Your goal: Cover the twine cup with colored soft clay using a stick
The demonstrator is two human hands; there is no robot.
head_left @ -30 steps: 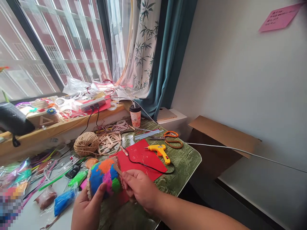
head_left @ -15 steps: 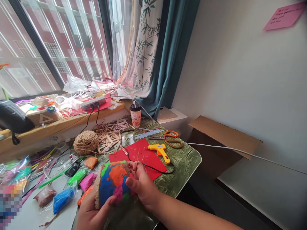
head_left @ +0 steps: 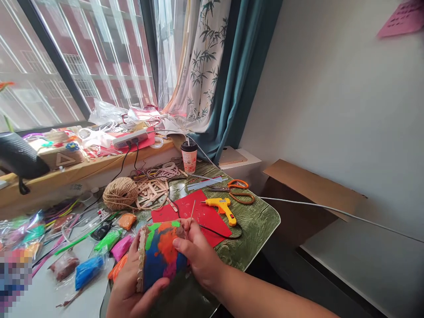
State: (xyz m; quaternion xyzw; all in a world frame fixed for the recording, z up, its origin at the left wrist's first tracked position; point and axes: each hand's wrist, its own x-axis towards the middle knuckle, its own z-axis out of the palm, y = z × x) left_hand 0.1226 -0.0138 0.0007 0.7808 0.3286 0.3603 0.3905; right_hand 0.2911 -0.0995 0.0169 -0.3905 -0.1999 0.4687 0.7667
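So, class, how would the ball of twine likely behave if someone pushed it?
The ball of twine would probably roll, given its rounded shape, though the wooden pieces beside it might stop it on one side. Its wound strands likely give slightly when squeezed. Its rough-looking surface suggests it wouldn't be slippery.

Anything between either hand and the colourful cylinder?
Nothing visible. The left hand grips the colourful cylinder directly, and the right hand has its thumb right on the surface. A thin stick pokes up from the right hand's fingers, clear of that thumb contact. Contact on the underside is hidden.
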